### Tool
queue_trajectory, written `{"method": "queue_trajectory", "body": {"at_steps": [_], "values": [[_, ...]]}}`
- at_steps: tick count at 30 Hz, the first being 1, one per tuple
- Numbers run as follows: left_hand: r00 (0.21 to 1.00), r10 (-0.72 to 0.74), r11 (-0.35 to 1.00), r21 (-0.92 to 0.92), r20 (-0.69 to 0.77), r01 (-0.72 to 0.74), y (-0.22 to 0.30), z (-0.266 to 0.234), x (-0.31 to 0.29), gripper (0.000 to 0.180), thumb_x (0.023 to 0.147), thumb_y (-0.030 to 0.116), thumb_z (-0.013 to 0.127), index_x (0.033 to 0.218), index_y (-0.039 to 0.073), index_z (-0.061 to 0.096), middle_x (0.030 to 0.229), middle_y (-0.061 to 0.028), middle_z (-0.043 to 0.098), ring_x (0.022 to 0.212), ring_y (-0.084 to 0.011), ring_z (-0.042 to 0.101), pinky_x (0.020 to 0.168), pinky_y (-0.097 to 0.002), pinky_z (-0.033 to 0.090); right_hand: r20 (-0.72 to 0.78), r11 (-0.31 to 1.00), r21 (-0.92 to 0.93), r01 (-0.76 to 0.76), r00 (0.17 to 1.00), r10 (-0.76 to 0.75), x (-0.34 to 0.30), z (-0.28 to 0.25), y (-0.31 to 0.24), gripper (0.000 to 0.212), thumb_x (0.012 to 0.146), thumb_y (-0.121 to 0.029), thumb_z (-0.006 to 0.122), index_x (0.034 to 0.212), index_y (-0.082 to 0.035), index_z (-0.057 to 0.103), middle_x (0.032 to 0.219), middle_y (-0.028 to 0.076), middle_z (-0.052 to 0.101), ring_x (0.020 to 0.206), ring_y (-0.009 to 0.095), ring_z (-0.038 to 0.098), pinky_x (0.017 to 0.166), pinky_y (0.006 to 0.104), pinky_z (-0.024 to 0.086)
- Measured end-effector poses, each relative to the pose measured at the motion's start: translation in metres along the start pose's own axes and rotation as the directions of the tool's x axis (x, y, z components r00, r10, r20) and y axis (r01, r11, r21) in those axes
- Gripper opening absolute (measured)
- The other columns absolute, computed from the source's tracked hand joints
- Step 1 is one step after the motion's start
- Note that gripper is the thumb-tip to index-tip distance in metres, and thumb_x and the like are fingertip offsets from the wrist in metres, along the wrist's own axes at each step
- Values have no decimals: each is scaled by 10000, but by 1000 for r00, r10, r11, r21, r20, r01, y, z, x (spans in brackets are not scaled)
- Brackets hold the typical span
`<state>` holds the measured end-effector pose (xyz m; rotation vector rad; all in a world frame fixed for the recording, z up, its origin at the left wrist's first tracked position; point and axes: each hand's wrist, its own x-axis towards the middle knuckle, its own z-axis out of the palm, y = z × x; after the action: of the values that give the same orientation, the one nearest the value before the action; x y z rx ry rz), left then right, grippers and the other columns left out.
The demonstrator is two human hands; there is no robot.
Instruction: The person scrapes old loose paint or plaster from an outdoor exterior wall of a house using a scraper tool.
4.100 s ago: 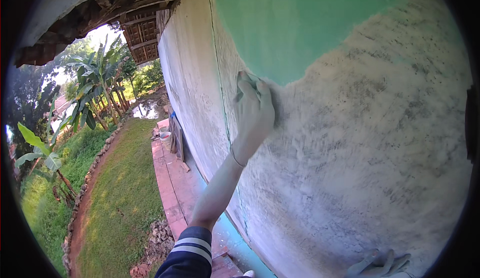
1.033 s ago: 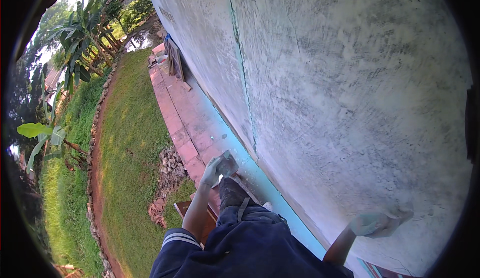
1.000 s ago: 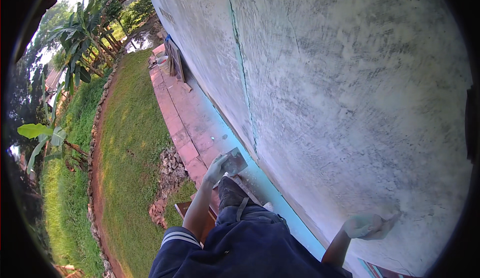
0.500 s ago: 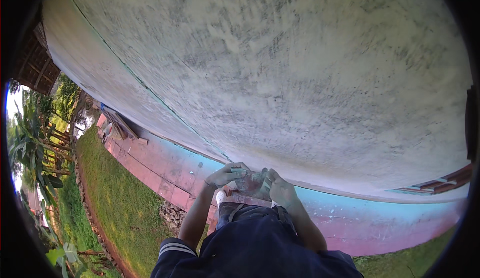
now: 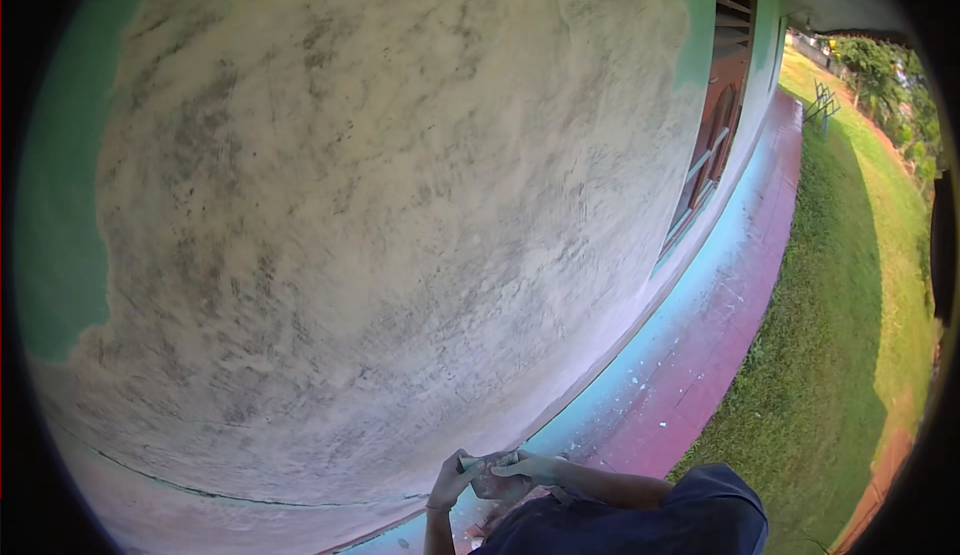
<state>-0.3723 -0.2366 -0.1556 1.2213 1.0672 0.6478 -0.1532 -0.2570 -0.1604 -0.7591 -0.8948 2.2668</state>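
Low in the picture, in front of the wall, my two hands hold a small grey-brown sheet [image 5: 492, 484] that looks like sandpaper. My left hand [image 5: 452, 479] is closed on its left edge, with the fingers bent. From the right, my right hand [image 5: 534, 468] pinches the upper right part, thumb lying over its face. The sheet looks folded or bent between them, though its lower side is hard to make out. A large bare, scraped patch of plaster wall [image 5: 390, 205] fills most of the view, with green paint [image 5: 60, 195] left around its edges.
A crack [image 5: 230, 498] runs along the wall's lower part. At right are a brown door [image 5: 722, 120] and a blue and pink ledge [image 5: 690, 365] flecked with pale chips. Grass [image 5: 800, 375] lies beyond it, with a dark metal rack [image 5: 824, 101] far off.
My view has swung to the right, bringing the door and right-hand lawn into sight. Both hands still hold the sheet; the right forearm now lies more sideways.
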Motion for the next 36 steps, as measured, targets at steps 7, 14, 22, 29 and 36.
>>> {"method": "queue_trajectory", "body": {"at_steps": [7,14,22,29,36], "values": [[966,257,866,441,18,-238,60,33,31,254,882,174,685,1020,16,543,932,-90,628,829,-159,612,707,-304,485,-167,971,-177,162,967,-192,-31,-3,-26,552,974,-369,559,1434,-99,421,974,-66,574,896,33,507,806,186,429],[866,449,675,551,220,-490,172,12,9,547,901,292,631,1340,32,433,1341,-233,494,1272,-393,460,1009,-507,375,-406,679,-430,595,545,-734,-103,-40,-193,550,1006,-166,477,1514,-130,270,857,-59,381,702,45,356,648,193,365],[334,943,89,949,18,-304,236,31,4,586,881,368,619,1373,95,455,1386,-344,337,1269,-605,258,1024,-682,258,-273,262,-928,265,-8,-962,-147,-111,-370,605,983,-190,506,1515,-125,225,1326,103,351,1196,185,363,1033,321,312],[477,875,-94,939,-80,331,208,20,44,847,864,641,504,1510,153,253,1464,-438,76,1299,-690,52,976,-798,89,-85,108,-993,-53,-319,-944,-116,-127,-439,590,957,-220,521,1485,-90,293,1422,297,213,1322,469,226,1101,487,224],[436,891,-43,931,-129,363,214,28,44,889,839,670,519,1517,175,227,1465,-440,59,1311,-682,16,968,-808,68,-4,117,-958,-262,-395,-919,-109,-109,-439,589,946,-237,519,1451,-6,322,1441,295,224,1329,464,234,1111,528,162]]}}
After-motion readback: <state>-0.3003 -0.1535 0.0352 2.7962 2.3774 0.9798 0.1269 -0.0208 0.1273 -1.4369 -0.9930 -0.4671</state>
